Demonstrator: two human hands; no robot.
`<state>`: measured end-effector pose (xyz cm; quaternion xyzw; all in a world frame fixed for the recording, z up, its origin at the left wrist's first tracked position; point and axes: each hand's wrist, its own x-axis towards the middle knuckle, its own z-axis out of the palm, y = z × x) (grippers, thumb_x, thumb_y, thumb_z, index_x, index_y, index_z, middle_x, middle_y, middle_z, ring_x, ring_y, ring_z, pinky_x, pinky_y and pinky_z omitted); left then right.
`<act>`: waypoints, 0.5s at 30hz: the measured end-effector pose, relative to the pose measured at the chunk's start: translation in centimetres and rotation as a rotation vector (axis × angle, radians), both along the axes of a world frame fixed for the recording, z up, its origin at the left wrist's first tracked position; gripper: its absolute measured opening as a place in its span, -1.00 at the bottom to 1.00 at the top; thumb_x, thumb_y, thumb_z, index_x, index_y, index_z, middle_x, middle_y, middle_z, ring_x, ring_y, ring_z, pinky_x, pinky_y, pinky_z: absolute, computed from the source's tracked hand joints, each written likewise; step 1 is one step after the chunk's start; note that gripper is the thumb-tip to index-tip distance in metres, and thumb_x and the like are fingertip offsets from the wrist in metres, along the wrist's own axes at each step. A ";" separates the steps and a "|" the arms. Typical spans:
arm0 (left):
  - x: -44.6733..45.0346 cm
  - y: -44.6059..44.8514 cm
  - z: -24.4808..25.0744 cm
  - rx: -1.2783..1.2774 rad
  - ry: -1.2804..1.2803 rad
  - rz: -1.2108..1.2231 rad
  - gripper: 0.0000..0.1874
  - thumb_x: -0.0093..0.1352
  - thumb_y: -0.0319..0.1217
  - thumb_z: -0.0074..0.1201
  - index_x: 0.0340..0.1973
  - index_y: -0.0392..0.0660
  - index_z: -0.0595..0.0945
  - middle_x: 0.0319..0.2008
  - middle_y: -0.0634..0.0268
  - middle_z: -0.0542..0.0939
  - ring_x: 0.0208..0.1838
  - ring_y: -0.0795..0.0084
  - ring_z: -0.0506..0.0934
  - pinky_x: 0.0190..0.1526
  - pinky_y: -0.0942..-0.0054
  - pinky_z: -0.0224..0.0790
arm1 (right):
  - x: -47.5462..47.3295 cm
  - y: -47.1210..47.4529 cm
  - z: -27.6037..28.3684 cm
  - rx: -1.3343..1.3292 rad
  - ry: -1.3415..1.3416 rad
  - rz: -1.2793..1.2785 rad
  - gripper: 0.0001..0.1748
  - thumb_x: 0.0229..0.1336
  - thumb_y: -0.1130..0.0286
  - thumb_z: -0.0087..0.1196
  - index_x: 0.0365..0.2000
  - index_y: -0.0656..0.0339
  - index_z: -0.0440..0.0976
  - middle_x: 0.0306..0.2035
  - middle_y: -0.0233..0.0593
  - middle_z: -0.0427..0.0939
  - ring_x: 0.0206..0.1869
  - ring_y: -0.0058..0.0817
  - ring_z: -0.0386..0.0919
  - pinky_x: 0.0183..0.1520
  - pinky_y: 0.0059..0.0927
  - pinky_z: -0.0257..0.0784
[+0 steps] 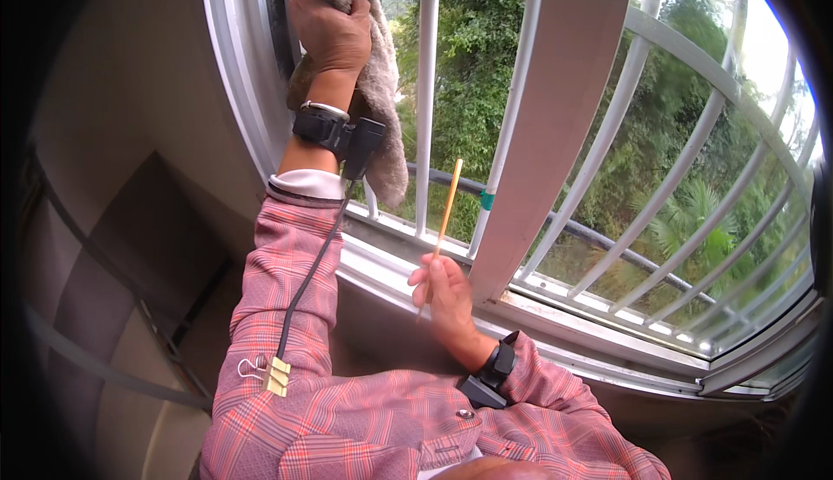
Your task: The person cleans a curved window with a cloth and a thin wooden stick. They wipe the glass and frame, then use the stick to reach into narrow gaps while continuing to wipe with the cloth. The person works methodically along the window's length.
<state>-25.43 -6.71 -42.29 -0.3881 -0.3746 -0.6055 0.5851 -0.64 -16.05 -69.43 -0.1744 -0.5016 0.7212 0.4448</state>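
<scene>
My left hand point(332, 27) is raised at the upper left, its fingers closed around a grey-brown cloth point(384, 89). The cloth bunches above the fist and hangs down behind the wrist, in front of the window opening and its white bars. Lower and to the right, my right hand point(446, 294) pinches a thin, light wooden stick point(449, 203) between thumb and fingers. The stick points up, tilted slightly right, with its upper end in front of the railing; its lower end is blurred below the hand. Both wrists wear black straps with devices.
White metal bars point(427, 109) stand outside the window. A broad window frame upright point(553, 115) divides the view, and the white sill track point(377, 272) runs below. Dark panels point(143, 245) are at the left. A black cable point(304, 285) is clipped to my left sleeve.
</scene>
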 end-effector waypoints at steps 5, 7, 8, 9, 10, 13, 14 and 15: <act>0.2 -0.7 -9.7 -0.325 -0.397 -0.297 -0.59 0.19 -0.27 0.21 -0.18 -0.23 0.43 -0.34 -0.12 0.61 -0.27 -0.19 0.59 -0.19 0.05 0.47 | -0.2 -0.8 0.1 -0.018 0.016 0.022 -0.69 0.42 0.17 -0.15 -0.11 0.19 0.41 -0.43 -0.31 0.55 -0.60 -0.69 0.38 -0.53 -0.67 0.27; -0.5 -2.7 -13.1 -0.533 -0.371 -0.334 -0.54 0.17 -0.27 0.24 -0.12 -0.26 0.47 -0.31 -0.14 0.62 -0.21 -0.16 0.60 -0.15 0.09 0.48 | -0.2 -0.9 0.2 0.003 0.037 0.027 -0.70 0.41 0.18 -0.14 -0.10 0.19 0.41 -0.43 -0.30 0.55 -0.60 -0.68 0.38 -0.53 -0.66 0.28; -0.6 -3.6 -14.3 -0.587 -0.391 -0.358 -0.53 0.17 -0.28 0.24 -0.10 -0.27 0.48 -0.31 -0.12 0.63 -0.20 -0.10 0.61 -0.13 0.15 0.48 | -0.2 -1.0 0.2 0.004 0.036 0.018 -0.70 0.41 0.18 -0.14 -0.10 0.19 0.41 -0.43 -0.30 0.55 -0.60 -0.68 0.39 -0.53 -0.66 0.28; -0.8 -4.2 -14.9 -0.624 -0.381 -0.388 -0.52 0.18 -0.28 0.25 -0.08 -0.27 0.49 -0.31 -0.10 0.63 -0.20 -0.04 0.63 -0.12 0.20 0.49 | -0.1 -1.0 0.3 0.002 0.035 0.009 -0.70 0.41 0.18 -0.14 -0.10 0.19 0.41 -0.43 -0.29 0.56 -0.60 -0.68 0.39 -0.53 -0.65 0.29; -1.1 -4.3 -14.5 -0.544 -0.374 -0.437 -0.54 0.20 -0.31 0.24 -0.07 -0.27 0.49 -0.29 -0.04 0.64 -0.19 0.04 0.63 -0.10 0.25 0.48 | -0.1 -1.0 0.4 0.007 0.035 0.011 -0.70 0.41 0.18 -0.14 -0.10 0.19 0.41 -0.43 -0.29 0.56 -0.60 -0.68 0.39 -0.53 -0.65 0.29; -2.0 -3.0 -11.0 -0.301 -0.414 -0.850 -0.67 0.30 -0.45 0.15 -0.03 -0.20 0.50 -0.18 0.26 0.62 -0.12 0.40 0.57 -0.03 0.45 0.42 | 0.1 -1.0 0.6 0.022 0.033 0.005 -0.70 0.41 0.18 -0.14 -0.10 0.20 0.41 -0.43 -0.29 0.56 -0.61 -0.68 0.38 -0.53 -0.65 0.28; -2.5 -2.3 -9.1 -0.217 -0.263 -1.106 -0.70 0.34 -0.51 0.09 -0.01 -0.16 0.50 -0.12 0.36 0.57 -0.09 0.44 0.53 0.00 0.47 0.39 | 0.2 -1.0 0.6 0.025 0.042 0.002 -0.69 0.41 0.18 -0.14 -0.10 0.20 0.41 -0.43 -0.28 0.56 -0.61 -0.68 0.38 -0.53 -0.65 0.28; -2.8 -1.6 -7.4 -0.160 -0.234 -1.239 -0.69 0.35 -0.50 0.11 0.01 -0.16 0.50 -0.12 0.35 0.57 -0.09 0.44 0.52 -0.01 0.48 0.38 | 0.2 -1.0 0.7 0.017 0.055 0.002 -0.69 0.41 0.18 -0.14 -0.10 0.20 0.41 -0.44 -0.28 0.56 -0.61 -0.68 0.38 -0.53 -0.65 0.28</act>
